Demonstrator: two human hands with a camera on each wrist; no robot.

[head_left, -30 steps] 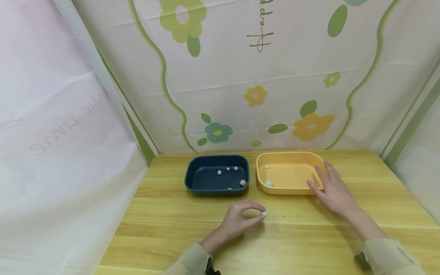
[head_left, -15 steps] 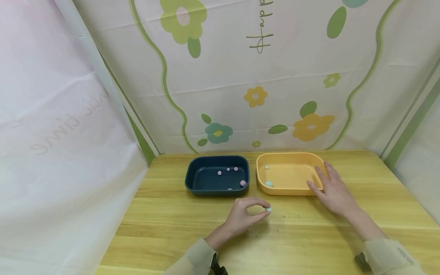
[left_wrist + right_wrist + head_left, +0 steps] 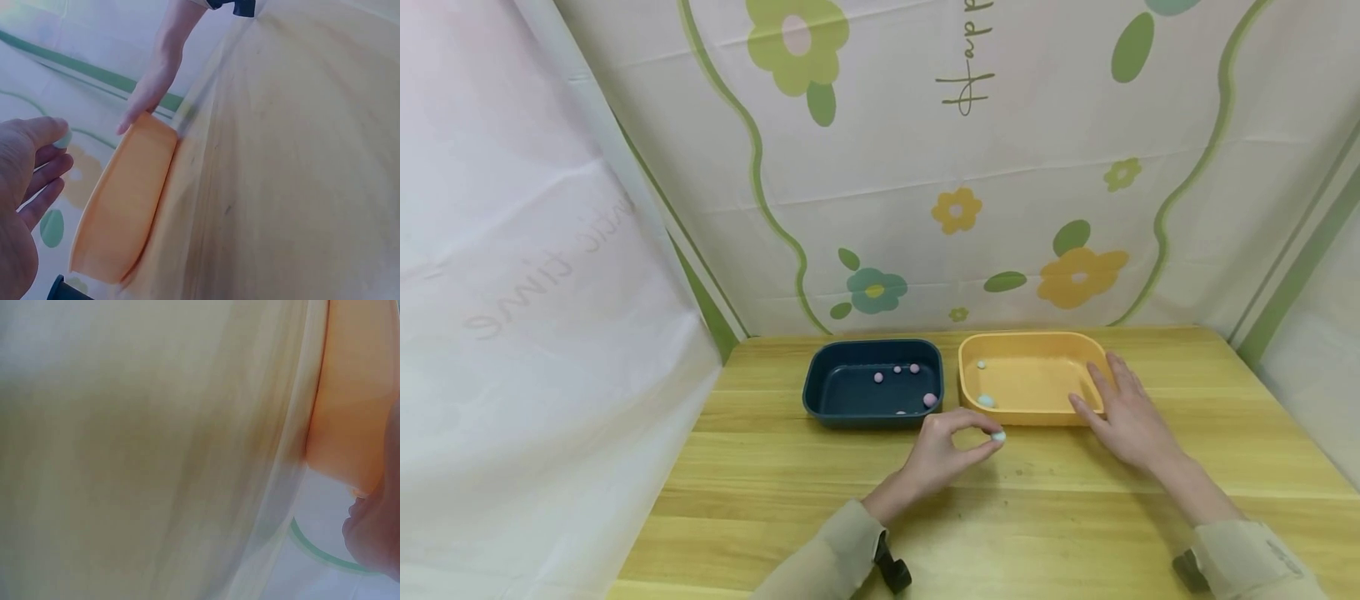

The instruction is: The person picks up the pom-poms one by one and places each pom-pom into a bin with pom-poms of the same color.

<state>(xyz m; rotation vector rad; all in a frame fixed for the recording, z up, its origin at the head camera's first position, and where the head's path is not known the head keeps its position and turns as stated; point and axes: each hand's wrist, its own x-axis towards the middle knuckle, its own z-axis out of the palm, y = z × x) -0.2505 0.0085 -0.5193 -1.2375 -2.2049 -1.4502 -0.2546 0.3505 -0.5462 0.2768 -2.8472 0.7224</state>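
Between thumb and index finger, my left hand (image 3: 942, 454) pinches a small pale mint ball (image 3: 998, 436) just in front of the yellow tray's near left corner. The left wrist view shows the same ball (image 3: 63, 139) at the fingertips. My right hand (image 3: 1129, 423) rests on the right end of the yellow tray (image 3: 1037, 417), with fingers spread and fairly straight over its rim. Two mint balls lie inside that tray, a small one (image 3: 981, 365) and a larger one (image 3: 986, 401). Several pinkish-purple balls, one of them a larger ball (image 3: 930, 400), lie in the dark blue tray (image 3: 842, 392).
Both trays stand side by side on a wooden table (image 3: 737, 483), near its back edge, with a narrow gap between them. White floral cloth (image 3: 880, 167) hangs behind the table and along both sides.
My left hand has moved forward and right with the mint ball, from the bare table towards the yellow tray's front wall. The right hand and both trays have stayed put.
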